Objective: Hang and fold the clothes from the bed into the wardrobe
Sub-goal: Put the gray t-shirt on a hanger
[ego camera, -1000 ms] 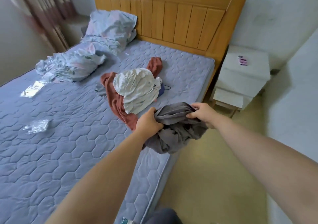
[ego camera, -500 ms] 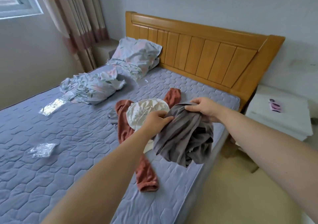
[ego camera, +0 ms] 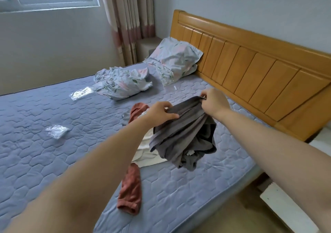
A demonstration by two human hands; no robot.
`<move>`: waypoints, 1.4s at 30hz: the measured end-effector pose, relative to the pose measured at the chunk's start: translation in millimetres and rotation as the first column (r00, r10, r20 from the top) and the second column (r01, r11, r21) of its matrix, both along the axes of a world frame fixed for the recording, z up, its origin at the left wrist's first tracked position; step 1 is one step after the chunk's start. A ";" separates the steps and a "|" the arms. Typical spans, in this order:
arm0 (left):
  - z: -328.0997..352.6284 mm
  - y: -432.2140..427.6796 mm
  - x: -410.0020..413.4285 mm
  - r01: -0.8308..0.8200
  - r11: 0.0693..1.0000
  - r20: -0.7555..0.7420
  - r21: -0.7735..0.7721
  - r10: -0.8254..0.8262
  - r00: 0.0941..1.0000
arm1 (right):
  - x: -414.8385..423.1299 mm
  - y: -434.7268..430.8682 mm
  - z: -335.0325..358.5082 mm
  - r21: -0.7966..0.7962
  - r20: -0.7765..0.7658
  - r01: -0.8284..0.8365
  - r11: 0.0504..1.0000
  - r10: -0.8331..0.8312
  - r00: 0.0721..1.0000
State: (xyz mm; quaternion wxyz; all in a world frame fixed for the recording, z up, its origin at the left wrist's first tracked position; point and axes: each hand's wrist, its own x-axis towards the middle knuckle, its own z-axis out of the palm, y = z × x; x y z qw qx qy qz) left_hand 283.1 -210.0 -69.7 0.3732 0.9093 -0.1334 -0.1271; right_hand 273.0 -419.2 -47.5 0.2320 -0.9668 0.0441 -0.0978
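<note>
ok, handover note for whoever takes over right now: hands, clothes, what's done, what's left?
Left hand: pinches the top edge of the grey garment.
Right hand: pinches the same edge further along.
The grey garment hangs bunched from both hands over the bed.
The white garment and rust-red garment lie on the bed, the white one on top.
Wardrobe: not in view.
Done: grey garment picked up.
Left: hang or fold it, then the other two.

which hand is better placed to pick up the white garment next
Left, probably. The left hand grips the grey garment right above the white garment; the right hand grips it further toward the headboard.
</note>
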 end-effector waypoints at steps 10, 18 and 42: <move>-2.3 -98.0 -22.9 -0.007 0.992 -0.023 0.130 0.010 1.000 | 34.7 -62.2 -6.6 0.773 -0.182 0.117 0.624 0.041 0.982; -65.4 -135.9 -44.9 -0.463 0.824 -0.435 -0.325 0.305 0.847 | 49.5 -65.2 -28.3 0.675 -0.132 0.060 0.735 0.040 0.990; -409.0 -57.3 -67.0 -0.271 0.911 -0.434 0.311 0.390 0.812 | -21.0 -26.7 -439.8 0.076 -0.698 0.081 0.994 -0.005 0.716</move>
